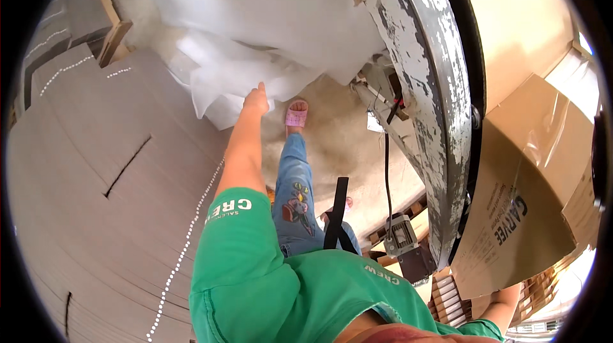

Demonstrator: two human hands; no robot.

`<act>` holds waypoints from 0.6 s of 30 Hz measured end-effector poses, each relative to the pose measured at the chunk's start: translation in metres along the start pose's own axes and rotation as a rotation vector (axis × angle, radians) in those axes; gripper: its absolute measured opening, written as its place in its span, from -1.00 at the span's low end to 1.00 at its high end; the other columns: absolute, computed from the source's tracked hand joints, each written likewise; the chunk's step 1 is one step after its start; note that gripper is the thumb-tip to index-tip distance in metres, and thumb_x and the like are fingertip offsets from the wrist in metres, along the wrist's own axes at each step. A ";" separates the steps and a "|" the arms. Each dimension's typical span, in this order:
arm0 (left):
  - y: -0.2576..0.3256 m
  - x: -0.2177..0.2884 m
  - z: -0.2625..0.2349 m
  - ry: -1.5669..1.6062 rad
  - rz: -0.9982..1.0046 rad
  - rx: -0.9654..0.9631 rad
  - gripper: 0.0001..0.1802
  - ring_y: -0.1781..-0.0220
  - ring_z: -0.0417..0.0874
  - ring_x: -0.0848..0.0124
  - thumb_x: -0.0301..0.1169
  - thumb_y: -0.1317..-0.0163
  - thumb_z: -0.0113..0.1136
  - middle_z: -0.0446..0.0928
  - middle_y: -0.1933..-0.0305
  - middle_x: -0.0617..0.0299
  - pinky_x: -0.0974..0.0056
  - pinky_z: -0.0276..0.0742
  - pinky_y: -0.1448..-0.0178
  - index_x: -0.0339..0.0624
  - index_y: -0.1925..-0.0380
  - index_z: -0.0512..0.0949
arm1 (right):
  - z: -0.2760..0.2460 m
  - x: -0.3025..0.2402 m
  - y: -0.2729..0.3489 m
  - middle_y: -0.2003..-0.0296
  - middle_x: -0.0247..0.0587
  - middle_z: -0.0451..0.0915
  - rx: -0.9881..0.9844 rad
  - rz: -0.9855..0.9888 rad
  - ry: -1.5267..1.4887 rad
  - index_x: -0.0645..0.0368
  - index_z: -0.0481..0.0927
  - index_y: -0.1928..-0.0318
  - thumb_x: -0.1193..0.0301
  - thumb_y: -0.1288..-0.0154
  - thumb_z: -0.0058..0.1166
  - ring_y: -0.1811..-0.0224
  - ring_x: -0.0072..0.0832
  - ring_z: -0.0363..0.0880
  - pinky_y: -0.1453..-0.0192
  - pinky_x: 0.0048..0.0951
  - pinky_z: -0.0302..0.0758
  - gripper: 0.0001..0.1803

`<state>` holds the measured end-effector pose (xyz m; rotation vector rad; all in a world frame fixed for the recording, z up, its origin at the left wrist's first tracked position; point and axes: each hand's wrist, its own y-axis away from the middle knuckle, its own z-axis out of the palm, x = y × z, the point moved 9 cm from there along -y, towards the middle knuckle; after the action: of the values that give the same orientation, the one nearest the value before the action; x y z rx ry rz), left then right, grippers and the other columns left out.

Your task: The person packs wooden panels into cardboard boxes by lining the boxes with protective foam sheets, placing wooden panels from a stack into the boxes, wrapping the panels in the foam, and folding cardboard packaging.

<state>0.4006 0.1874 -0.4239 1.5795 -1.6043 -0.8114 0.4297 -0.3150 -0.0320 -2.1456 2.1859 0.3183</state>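
Flat grey cardboard (115,145) filled the left side. A white sheet (255,5) spread ahead; a brown box (517,164) sat rightward, past a chipped metal rim (440,88). The left hand (257,99) met the sheet's near edge in view, one finger extended, touch unclear. The box hid the right hand; its fingers I couldn't tell.

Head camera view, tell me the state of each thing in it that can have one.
Left hand: index finger extended
Thin translucent white plastic-like sheeting: crumpled, draped loosely
Brown cardboard box: panels angled; closure unclear
Grey-brown cardboard sheets: stacked
Curved white-painted metal rim: paint chipped
Pink open-toed slipper: worn on foot
Thin black cable: hanging
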 end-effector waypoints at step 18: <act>0.488 0.240 0.030 -0.242 1.026 -0.323 -0.56 0.35 0.58 0.14 -0.32 -0.15 -0.07 0.56 0.36 0.15 0.11 0.44 0.31 0.29 -0.08 0.36 | -0.291 0.004 0.163 -0.01 -0.26 0.48 0.371 0.105 -0.257 0.07 0.43 -0.09 0.39 -0.24 -0.03 0.18 -0.52 0.51 0.07 -0.52 0.45 -0.62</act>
<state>0.1193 -0.0312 -0.0118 0.3082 -2.0045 -0.6246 0.2966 -0.3731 0.2682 -1.6992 2.0271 0.1643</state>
